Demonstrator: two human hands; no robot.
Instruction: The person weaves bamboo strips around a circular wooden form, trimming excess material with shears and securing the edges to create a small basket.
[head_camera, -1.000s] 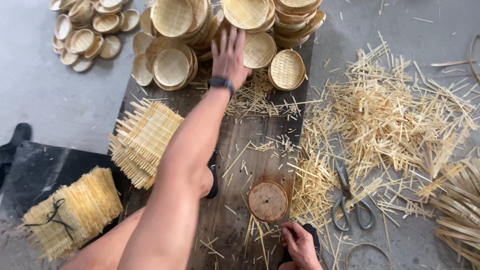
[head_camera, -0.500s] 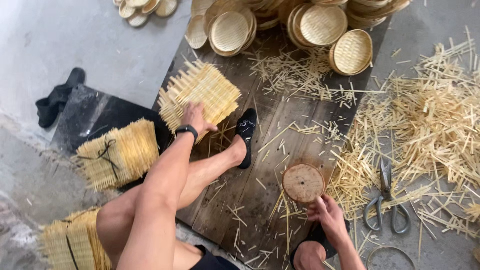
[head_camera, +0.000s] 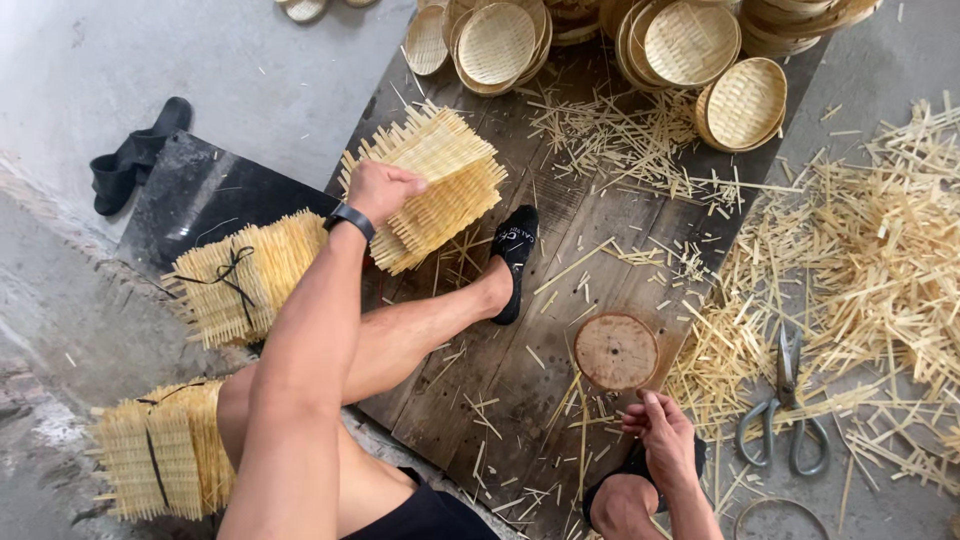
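Note:
My left hand (head_camera: 380, 190) is closed on the edge of a loose stack of square woven bamboo mats (head_camera: 440, 180) lying on a dark wooden board (head_camera: 520, 400). A black band sits on that wrist. My right hand (head_camera: 660, 430) rests by my right knee, fingers curled, just below a round wooden disc (head_camera: 615, 350); it seems to hold nothing. My left leg stretches across the board, its foot in a black sock (head_camera: 515, 250) beside the mats.
Two tied bundles of woven mats (head_camera: 235, 275) (head_camera: 160, 455) lie at the left. Round bamboo baskets (head_camera: 690, 40) are piled at the top. Loose bamboo strips (head_camera: 860, 260) cover the right, with metal shears (head_camera: 785, 405) among them. A black slipper (head_camera: 135, 150) lies on the floor.
My left hand pulled back from the baskets to the loose mat stack and closed on its edge. The view shifted left and down. The right hand stayed by the disc.

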